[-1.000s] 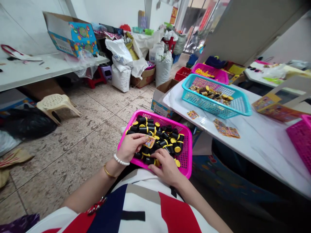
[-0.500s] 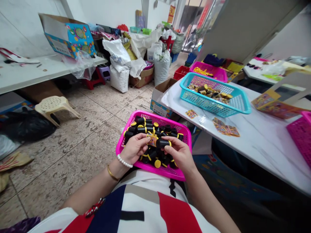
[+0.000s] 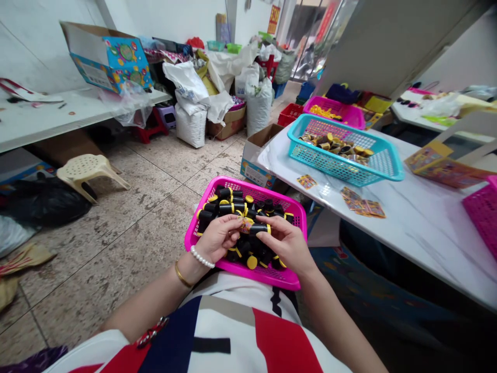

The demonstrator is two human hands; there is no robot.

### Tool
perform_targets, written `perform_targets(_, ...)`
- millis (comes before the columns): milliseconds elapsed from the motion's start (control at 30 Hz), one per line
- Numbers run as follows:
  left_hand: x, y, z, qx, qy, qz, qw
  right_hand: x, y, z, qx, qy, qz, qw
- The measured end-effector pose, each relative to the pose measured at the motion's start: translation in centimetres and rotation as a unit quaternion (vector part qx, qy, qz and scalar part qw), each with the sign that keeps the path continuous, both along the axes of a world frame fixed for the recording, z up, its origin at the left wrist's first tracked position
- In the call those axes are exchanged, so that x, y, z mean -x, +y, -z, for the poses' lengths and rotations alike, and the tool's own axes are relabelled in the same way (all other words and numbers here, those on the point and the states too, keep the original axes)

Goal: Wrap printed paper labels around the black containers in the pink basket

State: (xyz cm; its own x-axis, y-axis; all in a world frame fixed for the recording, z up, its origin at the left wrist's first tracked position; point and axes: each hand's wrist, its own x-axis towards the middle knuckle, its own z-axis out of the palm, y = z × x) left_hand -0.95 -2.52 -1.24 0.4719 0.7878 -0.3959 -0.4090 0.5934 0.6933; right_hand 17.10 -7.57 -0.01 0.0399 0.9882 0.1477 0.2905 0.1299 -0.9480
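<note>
A pink basket (image 3: 252,274) rests on my lap, holding several black cylinders with yellow ends. Above it, my left hand (image 3: 222,235) pinches a small printed orange-yellow sticker (image 3: 246,225) between thumb and fingers. My right hand (image 3: 285,241) grips a black cylinder (image 3: 259,229) with a yellow end, lying sideways between thumb and fingers. The sticker meets the left end of this cylinder; how much of it is attached cannot be made out. Pearl and gold bracelets circle my left wrist.
On the white table (image 3: 419,228) at right stand a blue basket (image 3: 334,163) of wrapped cylinders and printed sticker sheets (image 3: 363,203). An open carton (image 3: 258,155) stands beside it. A cream stool (image 3: 91,168) is at left on the floor.
The sticker and the cylinder have come closer together and now overlap at the cylinder's left end. My right hand has shifted slightly, its fingers reaching further over the cylinder.
</note>
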Motion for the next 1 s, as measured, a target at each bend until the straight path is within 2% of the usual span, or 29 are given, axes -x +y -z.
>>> perform_targets(100, -0.1, -0.2, -0.1, -0.024, 0.027, 0.005, 0.999, 0.2, -0.2, 0.1, -0.034, -0.059, 0.044, 0.997)
perform_targets(167, 0.0, -0.2, -0.1, -0.037, 0.043, 0.004, 0.998, 0.3, -0.4, 0.3, -0.044, -0.059, 0.055, 0.996)
perform_targets(367, 0.6, 0.1, 0.5, -0.087, 0.085, 0.034, 0.992, 0.4, -0.4, 0.9, 0.104, 0.061, 0.033, 0.992)
perform_targets(500, 0.5, 0.2, 0.7, -0.098, 0.093, 0.044, 0.99, 0.9, -0.5, 1.0, 0.119, 0.099, 0.038, 0.987)
perform_targets(667, -0.1, -0.3, 0.2, -0.044, 0.041, -0.011, 0.998, 2.1, -0.9, 1.1, 0.124, 0.177, 0.04, 0.976)
perform_targets(733, -0.3, -0.6, 0.0, -0.036, 0.031, -0.02, 0.999, 2.4, -1.3, 1.6, 0.107, 0.147, 0.073, 0.981)
perform_targets(833, -0.3, -0.8, 0.0, -0.028, 0.028, -0.024, 0.999, 2.3, -1.8, 2.5, 0.038, 0.034, 0.127, 0.991)
perform_targets(900, -0.3, -0.8, 0.1, -0.023, 0.027, -0.023, 0.999, 2.2, -2.0, 3.0, -0.003, -0.025, 0.139, 0.99)
perform_targets(1000, -0.3, -0.9, 0.3, -0.027, 0.026, -0.012, 0.999, 2.1, -1.9, 3.1, -0.036, -0.033, 0.142, 0.989)
